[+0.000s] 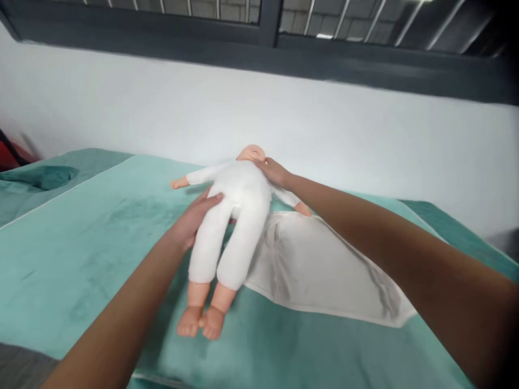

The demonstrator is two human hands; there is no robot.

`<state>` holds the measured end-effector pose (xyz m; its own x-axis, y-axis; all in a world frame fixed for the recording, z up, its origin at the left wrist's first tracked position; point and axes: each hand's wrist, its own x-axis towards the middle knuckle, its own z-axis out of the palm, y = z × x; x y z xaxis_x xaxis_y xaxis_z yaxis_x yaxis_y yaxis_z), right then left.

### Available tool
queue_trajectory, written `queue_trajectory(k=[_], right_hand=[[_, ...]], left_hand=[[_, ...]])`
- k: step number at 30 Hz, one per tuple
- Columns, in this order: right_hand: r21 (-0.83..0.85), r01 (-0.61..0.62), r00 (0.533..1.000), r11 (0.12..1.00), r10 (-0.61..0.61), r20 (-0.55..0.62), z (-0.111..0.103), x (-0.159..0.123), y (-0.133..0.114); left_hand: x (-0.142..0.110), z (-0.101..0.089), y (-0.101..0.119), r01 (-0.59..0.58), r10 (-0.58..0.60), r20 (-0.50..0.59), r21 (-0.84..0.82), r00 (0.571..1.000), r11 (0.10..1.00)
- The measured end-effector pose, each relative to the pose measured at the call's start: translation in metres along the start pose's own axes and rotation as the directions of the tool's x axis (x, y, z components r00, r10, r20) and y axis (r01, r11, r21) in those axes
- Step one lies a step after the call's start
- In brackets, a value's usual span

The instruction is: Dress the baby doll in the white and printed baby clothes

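Observation:
A baby doll point(247, 186) with a white cloth body and bare plastic feet lies on its back, its head pointing towards the wall. My left hand point(197, 216) grips its hip from the left, thumb on top and the other fingers partly hidden beneath. At the neck and shoulder, my right hand point(275, 172) holds the doll near its head; some fingers are hidden behind it. A pale grey-white cloth point(324, 270) is spread under and to the right of the doll. Whether the doll is lifted off the surface I cannot tell.
A green sheet point(93, 232) covers the surface below. Behind it stands a white wall point(162, 102), with a dark-framed barred window point(270, 27) above. A darker green fabric bundle point(44, 177) lies at the far left, near a red object point(12, 154).

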<state>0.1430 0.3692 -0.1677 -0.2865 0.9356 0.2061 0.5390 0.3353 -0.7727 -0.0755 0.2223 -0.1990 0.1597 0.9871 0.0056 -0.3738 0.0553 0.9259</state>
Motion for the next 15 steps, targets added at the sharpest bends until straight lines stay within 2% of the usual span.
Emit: queue_trajectory(k=[4,8,10,12,15], right_hand=[[-0.057,-0.144,0.986,0.988,0.138,-0.099,-0.06,-0.074,-0.002],[-0.221,-0.272,0.958,0.937,0.242,-0.153,-0.1,-0.14,0.012],[-0.283,-0.336,0.938,0.898,0.291,-0.189,-0.11,-0.169,0.026],[-0.32,-0.368,0.927,0.873,0.316,-0.203,-0.112,-0.192,0.042],[-0.387,-0.38,0.923,0.841,0.314,-0.223,-0.109,-0.213,0.057]], left_hand=[[-0.042,0.073,-0.014,0.033,-0.032,0.049,-0.03,0.998,0.999],[-0.077,0.133,-0.06,0.054,-0.043,0.101,-0.112,0.994,0.992],[-0.085,0.152,-0.089,0.113,-0.099,0.095,-0.155,0.991,0.981],[-0.088,0.163,-0.115,0.177,-0.164,0.089,-0.152,0.982,0.973],[-0.089,0.168,-0.142,0.135,-0.132,0.084,-0.036,0.988,0.99]])
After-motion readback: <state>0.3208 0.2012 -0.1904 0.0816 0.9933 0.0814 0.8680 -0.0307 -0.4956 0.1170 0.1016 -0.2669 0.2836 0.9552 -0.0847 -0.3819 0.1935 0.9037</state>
